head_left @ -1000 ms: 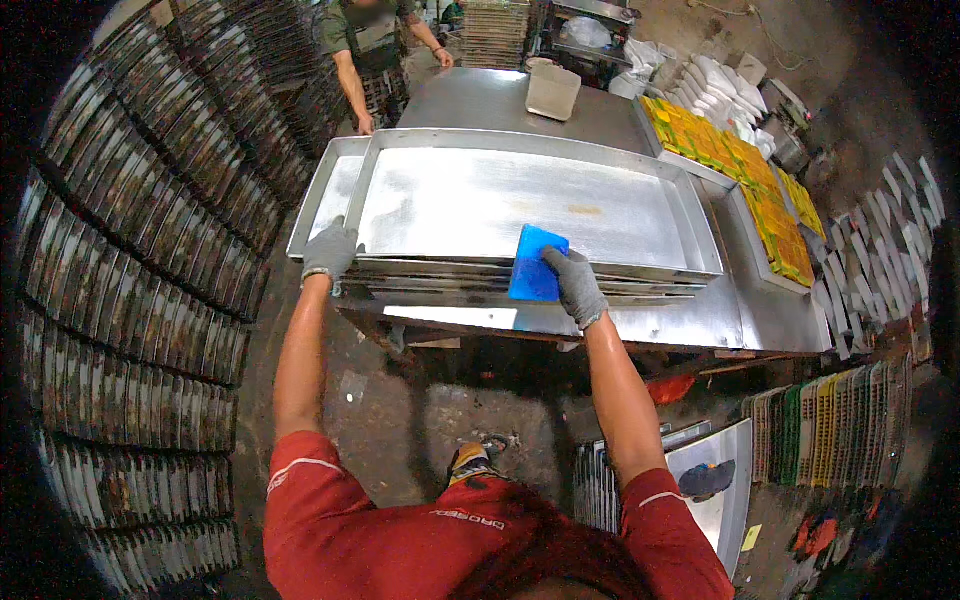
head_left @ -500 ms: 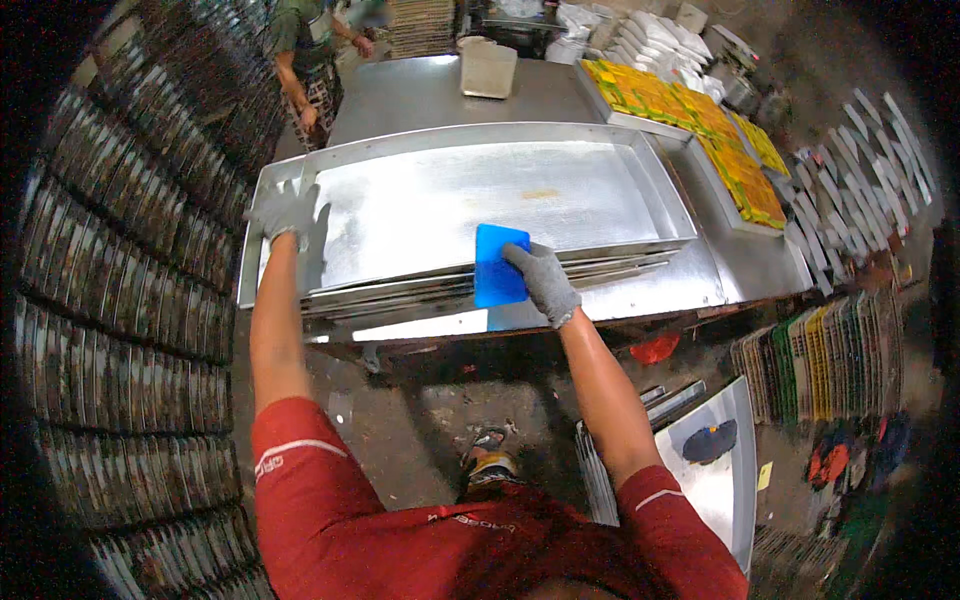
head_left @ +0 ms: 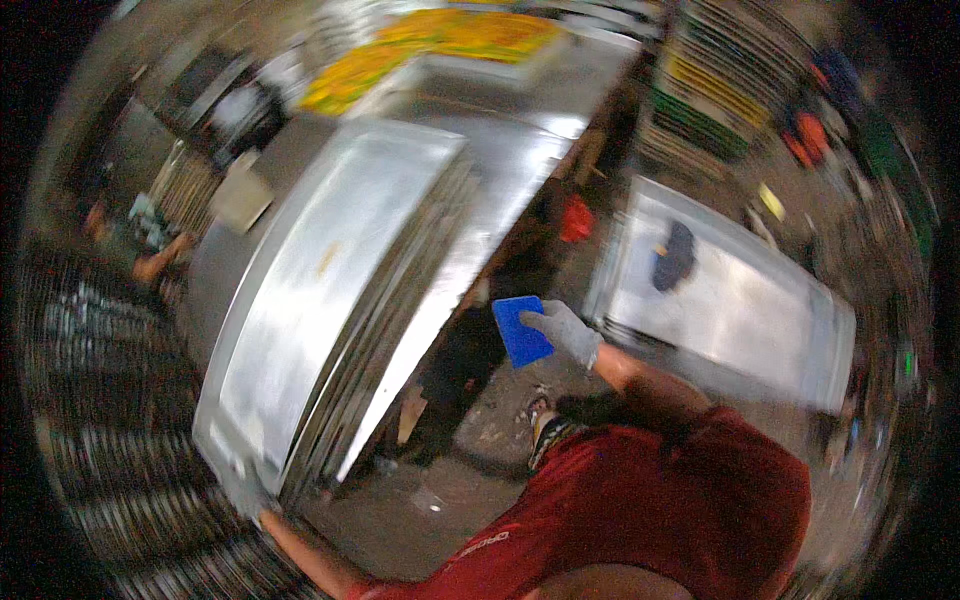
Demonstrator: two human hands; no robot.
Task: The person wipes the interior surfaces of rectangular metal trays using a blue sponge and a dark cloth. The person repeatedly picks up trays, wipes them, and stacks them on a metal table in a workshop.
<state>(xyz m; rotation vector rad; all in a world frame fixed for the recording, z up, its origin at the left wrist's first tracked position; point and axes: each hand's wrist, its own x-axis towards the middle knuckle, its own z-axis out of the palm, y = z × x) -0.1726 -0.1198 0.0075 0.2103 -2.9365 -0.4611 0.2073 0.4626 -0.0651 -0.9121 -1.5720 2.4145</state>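
My right hand (head_left: 565, 333), in a grey glove, pinches a flat blue plastic scraper (head_left: 522, 331) between thumb and fingers. It holds the scraper over the floor, apart from the table. My left hand (head_left: 246, 490), also gloved, is at the near end of a shallow metal tray (head_left: 310, 290) and overlaps its rim. Motion blur hides how its fingers are set. The tray is the top one of a stack of similar trays, whose edges (head_left: 385, 300) show on the side facing me. A small brownish mark is on the tray's floor.
The stack stands on a metal table (head_left: 520, 165). Yellow packed slabs (head_left: 440, 45) and a pale tub (head_left: 242, 195) are on it too. Another metal tray (head_left: 720, 300) with a dark cloth (head_left: 676, 256) stands to my right. Racks line the left; a person (head_left: 160, 250) is beyond the table.
The view has swung to the right, turning the table aslant. My right hand has carried the scraper off the tray stack's edge, over the floor. My left hand stays at the tray's end.
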